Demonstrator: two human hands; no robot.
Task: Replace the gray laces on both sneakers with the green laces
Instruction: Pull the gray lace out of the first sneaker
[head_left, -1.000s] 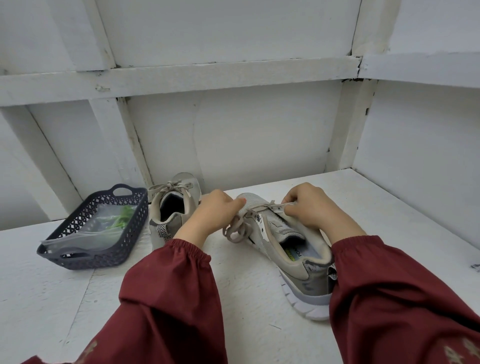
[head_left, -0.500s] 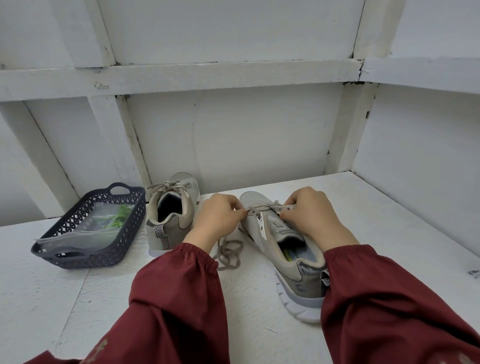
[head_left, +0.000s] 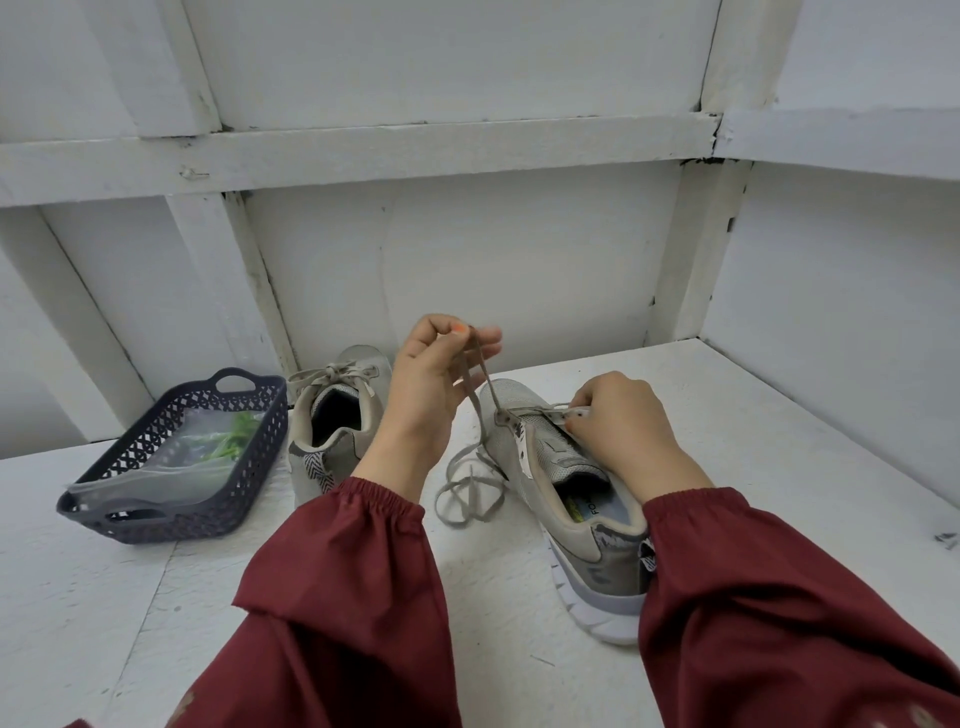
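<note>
On the big white table (head_left: 779, 467) sit a dark basket (head_left: 156, 519) and two gray sneakers. The near sneaker (head_left: 587, 545) could slide or tip if the pull is too hard, because only the right hand (head_left: 618, 426) holds it down, fingers curled and pinching its top by the holes. The far sneaker (head_left: 332, 431), just beside the basket, is tied in a bow. The left hand (head_left: 426, 384) is up high, pinching the gray lace (head_left: 474, 410). The lace could snag in a hole. It is flat, soft and partly out, its loose end looped on the table. The green laces (head_left: 236, 434) lie in a clear bag in the basket.
</note>
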